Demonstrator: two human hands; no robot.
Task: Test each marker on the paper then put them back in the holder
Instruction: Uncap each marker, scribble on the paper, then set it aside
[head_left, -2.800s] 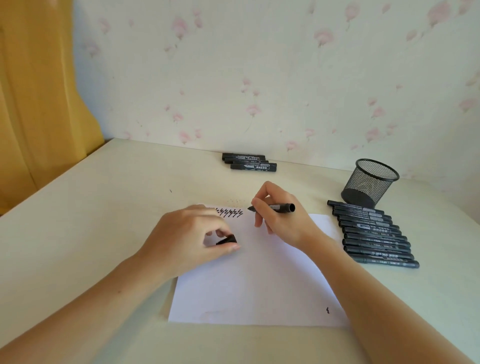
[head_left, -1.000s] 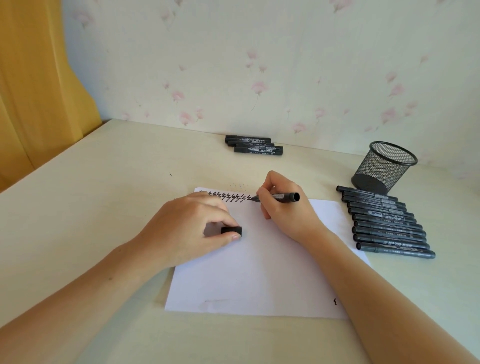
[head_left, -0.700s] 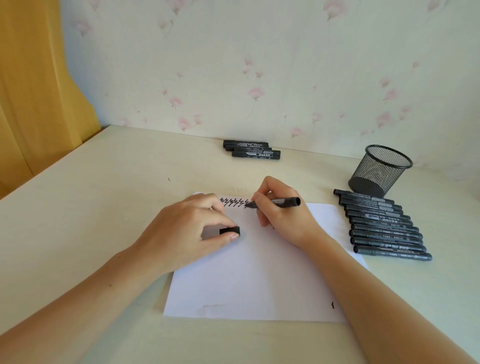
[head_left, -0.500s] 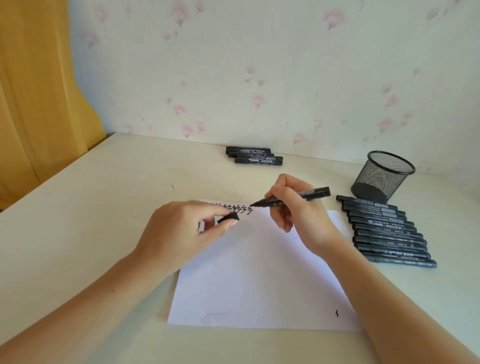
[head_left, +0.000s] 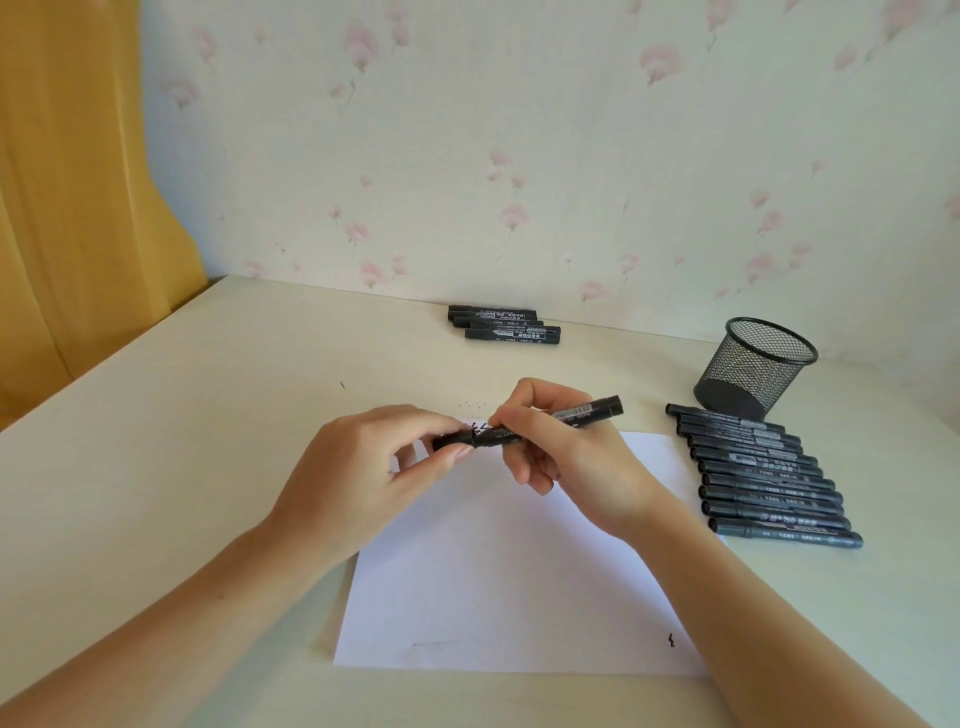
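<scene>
My right hand (head_left: 566, 457) grips a black marker (head_left: 587, 413) just above the white paper (head_left: 509, 582), its barrel slanting up to the right. My left hand (head_left: 363, 467) pinches the black cap (head_left: 453, 441) and holds it against the marker's tip end. A row of black test strokes (head_left: 478, 428) at the paper's top edge is mostly hidden behind my fingers. The black mesh holder (head_left: 753, 366) stands at the back right. Several capped black markers (head_left: 763, 478) lie in a row in front of it.
Three more black markers (head_left: 504, 325) lie stacked near the wall at the back centre. A yellow curtain (head_left: 78, 208) hangs at the left. The cream table (head_left: 182, 441) runs to the flowered wall.
My right hand stopped drawing strokes and lifted the marker off the paper. My left hand rose from the sheet with the cap and brought it onto the marker's tip.
</scene>
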